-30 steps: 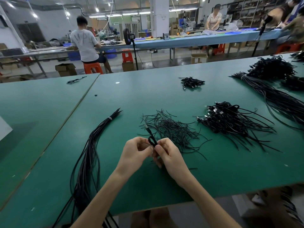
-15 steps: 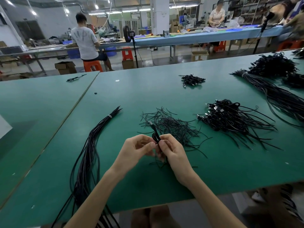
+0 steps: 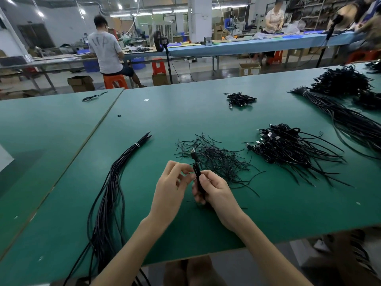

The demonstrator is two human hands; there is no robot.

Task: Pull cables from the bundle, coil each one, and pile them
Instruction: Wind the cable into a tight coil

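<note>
1 coiled cable [image 3: 198,183] is upright between 2 hands, above the worktop [image 3: 268,219] near its front edge. Right hand [image 3: 217,194] wraps its lower part; left hand [image 3: 172,183] pinches it higher up, with the plug end sticking up past the fingertips. 1 heap of thin ties [image 3: 220,161] lies just behind the hands, between them and 1 small far pile [image 3: 240,99]. Left: 1 tied bundle [image 3: 107,203] running off the front edge. Right, well apart: 1 pile of coiled cables [image 3: 288,150].

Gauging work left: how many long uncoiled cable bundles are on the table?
2: the left bundle running toward the near-left edge; the right bundle fanning along the far right. More may lie off-frame.
</note>
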